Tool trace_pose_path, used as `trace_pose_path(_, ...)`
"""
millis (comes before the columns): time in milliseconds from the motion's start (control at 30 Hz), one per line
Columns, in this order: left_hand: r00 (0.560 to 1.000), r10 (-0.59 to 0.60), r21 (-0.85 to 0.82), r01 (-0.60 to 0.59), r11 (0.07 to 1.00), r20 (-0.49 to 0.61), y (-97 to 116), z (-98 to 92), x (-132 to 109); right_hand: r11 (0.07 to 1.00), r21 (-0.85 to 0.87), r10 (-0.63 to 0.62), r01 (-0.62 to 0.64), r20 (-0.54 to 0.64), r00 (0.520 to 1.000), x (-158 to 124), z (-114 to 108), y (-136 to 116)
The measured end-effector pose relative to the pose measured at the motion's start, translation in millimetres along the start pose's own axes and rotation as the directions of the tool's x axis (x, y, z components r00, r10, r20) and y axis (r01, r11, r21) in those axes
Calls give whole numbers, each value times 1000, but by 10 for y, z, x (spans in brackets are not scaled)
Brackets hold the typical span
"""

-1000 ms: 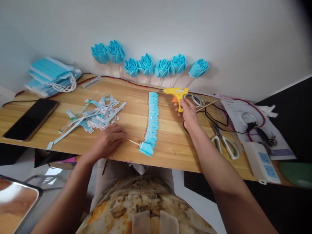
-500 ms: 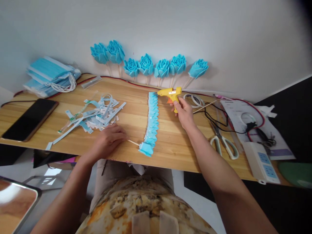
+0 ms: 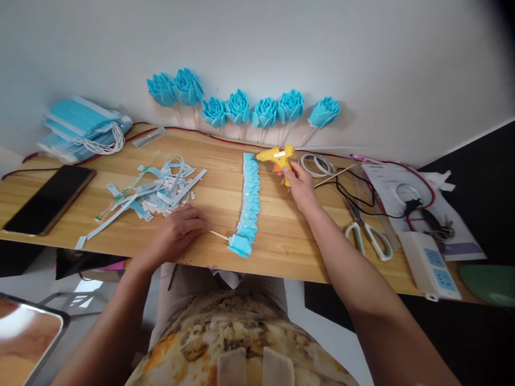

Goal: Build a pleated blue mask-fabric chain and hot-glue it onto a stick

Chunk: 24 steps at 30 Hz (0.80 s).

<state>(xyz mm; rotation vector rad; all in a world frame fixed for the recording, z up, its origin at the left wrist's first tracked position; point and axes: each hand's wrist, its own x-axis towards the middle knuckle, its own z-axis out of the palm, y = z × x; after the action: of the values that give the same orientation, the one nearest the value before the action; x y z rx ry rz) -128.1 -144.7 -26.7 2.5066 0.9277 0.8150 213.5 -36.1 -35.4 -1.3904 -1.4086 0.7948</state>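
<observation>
My right hand (image 3: 301, 185) grips a yellow glue gun (image 3: 277, 155) by its handle, fingers wrapped round it. The nozzle is at the far end of a pleated light-blue strip (image 3: 250, 198) lying on the wooden table (image 3: 289, 246). At the strip's near end a wooden stick (image 3: 219, 235) runs into a rolled blue piece (image 3: 240, 245). My left hand (image 3: 183, 228) is closed on the stick's other end, resting on the table. Several blue fabric flowers (image 3: 238, 107) on sticks lean against the wall behind.
Cut strips and scraps (image 3: 161, 187) lie left of centre, beside a phone (image 3: 50, 198) and stacked masks (image 3: 80, 126). To the right are scissors (image 3: 368, 236), tape rolls (image 3: 317, 165), a power strip (image 3: 429, 265), papers (image 3: 462, 236) and black cables. A clear packet (image 3: 149, 137) lies at the back.
The glue gun and my right hand have shifted slightly left along the strip's far end. My left hand keeps its hold on the stick. The whole view has moved a little.
</observation>
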Motion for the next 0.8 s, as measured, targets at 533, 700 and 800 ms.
trace_pose_path(533,1000,20,-14,-20,1000,-1,5,3,0,999,35,-15,16,-26,1000,-27,6,-33)
trace_pose_path(700,1000,12,-24,-12,1000,0,7,0,0,976,-181,-118,124,41,992,-5,-5,8)
trace_pose_path(800,1000,7,-21,-7,1000,7,4,-1,-4,992,-94,-82,83,16,997,0,1,3)
